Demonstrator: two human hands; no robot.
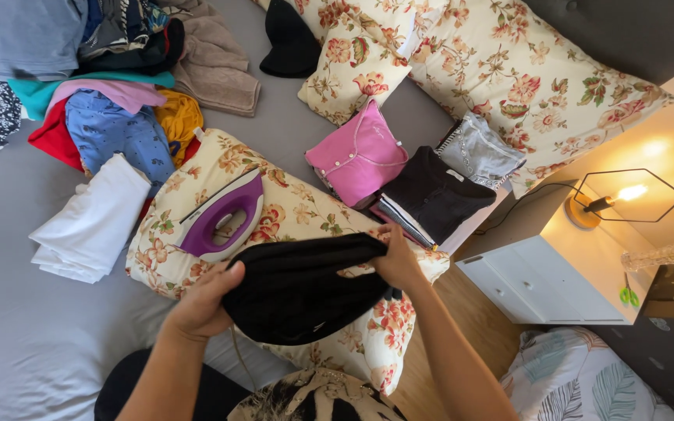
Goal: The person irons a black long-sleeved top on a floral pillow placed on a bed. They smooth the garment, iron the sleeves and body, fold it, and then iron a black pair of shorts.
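Nearest, both hands clamp a soft black garment (pixel 306 284): the left hand (pixel 203 302) is closed on its near left edge, and the right hand (pixel 398 261) pinches its upper right corner. The cloth hangs bunched and limp over a floral cushion (pixel 306 218) lying on the grey bed sheet (pixel 25 343). Just beyond the left hand a purple and white iron (pixel 221 218) rests on the cushion. Left lies a folded white cloth (pixel 91 222). Farther right sit folded clothes: a pink top (pixel 356 154), a black one (pixel 431 195) and a grey one (pixel 477 152). Far left is a loose, many-coloured clothes pile (pixel 103 70); far right, floral pillows (pixel 509 70).
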